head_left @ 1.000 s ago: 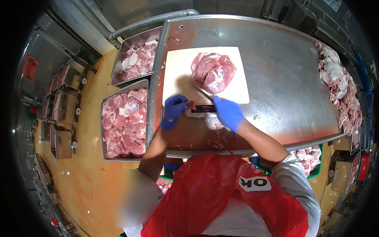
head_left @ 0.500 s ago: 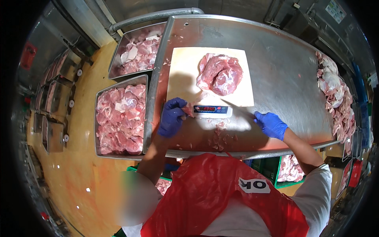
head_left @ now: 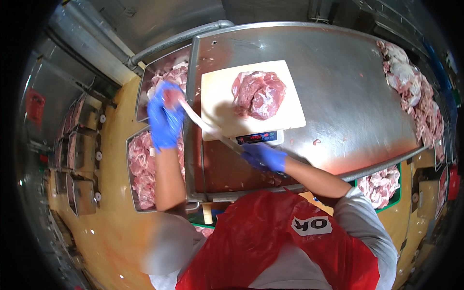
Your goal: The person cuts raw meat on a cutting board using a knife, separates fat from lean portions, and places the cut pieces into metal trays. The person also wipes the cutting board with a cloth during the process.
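A large pink meat chunk lies on a white cutting board that rests on a scale with a lit display. My left hand, in a blue glove, is raised over the meat trays to the left of the table and holds a small piece of meat. My right hand, also gloved in blue, sits in front of the scale and grips a knife. The long pale blade points up and left toward my left hand.
The steel table has a raised rim. Two metal trays of cut meat stand left of it, one farther and one nearer. A meat pile lines the table's right edge. A green crate of meat sits lower right.
My left hand has lifted from the front of the scale out to the left over the trays with a piece of meat. My right hand has swung back from the right to the scale's front.
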A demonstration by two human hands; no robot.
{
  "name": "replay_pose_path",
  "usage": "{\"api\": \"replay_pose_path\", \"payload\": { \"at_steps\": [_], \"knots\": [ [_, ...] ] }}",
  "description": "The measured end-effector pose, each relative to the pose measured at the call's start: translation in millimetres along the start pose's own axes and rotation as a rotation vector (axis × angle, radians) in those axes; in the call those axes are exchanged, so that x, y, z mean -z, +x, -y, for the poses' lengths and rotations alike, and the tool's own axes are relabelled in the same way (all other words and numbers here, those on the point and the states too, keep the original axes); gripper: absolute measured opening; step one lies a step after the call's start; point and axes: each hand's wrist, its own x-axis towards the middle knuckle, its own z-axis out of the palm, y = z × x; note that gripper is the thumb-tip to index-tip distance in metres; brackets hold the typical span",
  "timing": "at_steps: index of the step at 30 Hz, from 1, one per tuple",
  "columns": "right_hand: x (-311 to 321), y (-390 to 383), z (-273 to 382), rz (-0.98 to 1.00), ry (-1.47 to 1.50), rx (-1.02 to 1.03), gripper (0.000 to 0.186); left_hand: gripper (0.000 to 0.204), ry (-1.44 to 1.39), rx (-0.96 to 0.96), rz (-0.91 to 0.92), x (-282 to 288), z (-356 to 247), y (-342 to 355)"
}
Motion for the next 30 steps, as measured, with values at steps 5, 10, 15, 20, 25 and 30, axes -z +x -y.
{"api": "replay_pose_path", "payload": {
  "at_steps": [5,10,15,20,25,30],
  "knots": [
    [27,-85,-51,-0.073,0.115,0.012,0.022,0.018,0.373,-0.186,-0.411,68,-123,122],
    [60,-157,-68,-0.404,0.38,-0.394,0.023,0.016,1.167,-0.363,-0.278,103,-92,138],
    [78,-153,-99,-0.688,0.424,-0.224,0.022,0.058,1.806,-0.353,0.186,-15,141,71],
    [89,-139,-95,-0.763,0.389,-0.155,0.023,0.064,2.643,-0.214,0.218,-74,237,20],
    [89,-138,-103,-0.717,0.307,-0.171,0.02,0.04,2.574,-0.624,0.292,-28,219,24],
    [87,-142,-107,-0.759,0.083,-0.152,0.022,0.046,2.462,-0.554,0.488,14,121,25]
  ]
}}
